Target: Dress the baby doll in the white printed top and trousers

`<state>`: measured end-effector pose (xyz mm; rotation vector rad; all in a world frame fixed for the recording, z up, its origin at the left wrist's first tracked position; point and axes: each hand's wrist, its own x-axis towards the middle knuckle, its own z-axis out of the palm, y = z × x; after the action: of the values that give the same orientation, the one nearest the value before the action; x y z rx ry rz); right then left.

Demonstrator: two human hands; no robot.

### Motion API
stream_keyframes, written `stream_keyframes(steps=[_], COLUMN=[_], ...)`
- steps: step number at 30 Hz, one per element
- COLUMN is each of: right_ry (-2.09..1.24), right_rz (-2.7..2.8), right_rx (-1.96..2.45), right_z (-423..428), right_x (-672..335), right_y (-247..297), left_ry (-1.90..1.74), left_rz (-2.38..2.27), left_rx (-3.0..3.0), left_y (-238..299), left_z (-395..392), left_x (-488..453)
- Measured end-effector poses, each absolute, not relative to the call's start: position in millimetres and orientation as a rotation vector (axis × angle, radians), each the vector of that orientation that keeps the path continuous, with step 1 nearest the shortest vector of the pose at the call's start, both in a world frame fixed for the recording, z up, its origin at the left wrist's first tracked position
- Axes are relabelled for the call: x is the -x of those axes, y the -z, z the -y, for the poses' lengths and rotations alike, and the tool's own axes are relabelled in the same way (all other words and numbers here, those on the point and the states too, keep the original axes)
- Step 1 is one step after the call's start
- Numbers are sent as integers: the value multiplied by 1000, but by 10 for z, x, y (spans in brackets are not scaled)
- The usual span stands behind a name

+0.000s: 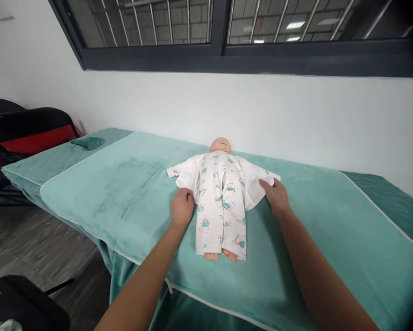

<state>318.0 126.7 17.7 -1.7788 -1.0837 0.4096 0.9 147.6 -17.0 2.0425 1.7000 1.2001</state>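
A baby doll (pixel 220 145) lies on its back on the green bed cover, its head toward the wall and its feet toward me. White printed baby pants (pixel 211 225) cover its legs, with the toes showing at the cuffs. A white baby shirt (pixel 256 181) is spread out beneath the pants, its sleeves reaching to both sides. My right hand (pixel 277 195) pinches the edge of the shirt's right side and lifts it a little. With fingers curled, my left hand (pixel 183 207) grips the shirt's lower left edge beside the pants.
The bed (pixel 123 184) with its green cover runs along a white wall under a barred window (pixel 222 57). A face hole (pixel 88 143) is at the bed's left end. Black and red chairs (pixel 37 133) stand at the left; a black case (pixel 23 303) is at lower left.
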Motion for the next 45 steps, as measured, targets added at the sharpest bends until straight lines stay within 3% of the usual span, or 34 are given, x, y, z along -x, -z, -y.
stream_keyframes(steps=[4,10,16,20,25,30,36,45], right_ry=[-420,-395,-260,-394,-393,-207,-309,-335], right_rz=[1264,2268,1884,1810,1684,1454,1647,1683], right_rx=[1472,1248,1419,1506,1570,1511,1480,1455], right_z=[-1259,-969,-789,-723,-931,-1733,-2267,-2221], right_x=[-2734,-2296,-2427,-2471,-2512,-2446,-2285,-2314], right_y=[-644,-992,-604,-426,-638,-813,-525,-493], left_ry=[-1203,-1186,-1195,-1214,-1314,-1257,-1016,-903], left_rz=[-1743,-1755,-1760,-1767,-1865,-2217,-2356,-2077], left_rx=[-2000,-1979,-1973,-1982,-1992,-1942,-1931,-1822], left_y=[170,166,190,194,179,132,59,-56], left_z=[-1478,-1489,-1494,-1488,-1493,-1615,-1884,-2248], left_x=[-13,-21,-26,-24,-43,-48,16,25])
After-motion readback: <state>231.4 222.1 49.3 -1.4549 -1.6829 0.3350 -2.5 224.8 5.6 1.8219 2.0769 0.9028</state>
